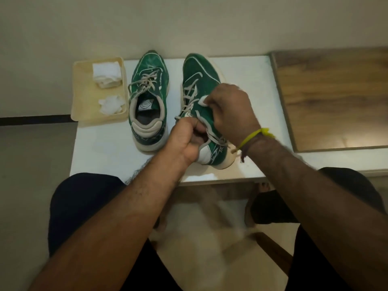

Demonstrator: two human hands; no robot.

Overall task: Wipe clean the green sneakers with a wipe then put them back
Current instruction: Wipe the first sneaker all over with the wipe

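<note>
Two green sneakers with pale laces and cream soles stand on a white table [105, 156]. The left sneaker [149, 80] sits upright, untouched, toe pointing away. The right sneaker [196, 80] is tilted onto its side. My left hand [186, 139] grips its collar at the heel opening, fingers curled inside. My right hand [228, 110] holds a small white wipe [203, 100] pressed against the sneaker's green side near the laces. A yellow band circles my right wrist.
A cream tray [84, 97] at the table's back left holds folded white wipes [107, 73] and a crumpled wipe [111, 103]. A wooden surface [336, 97] adjoins the table on the right. A wall stands behind. My knees are below the front edge.
</note>
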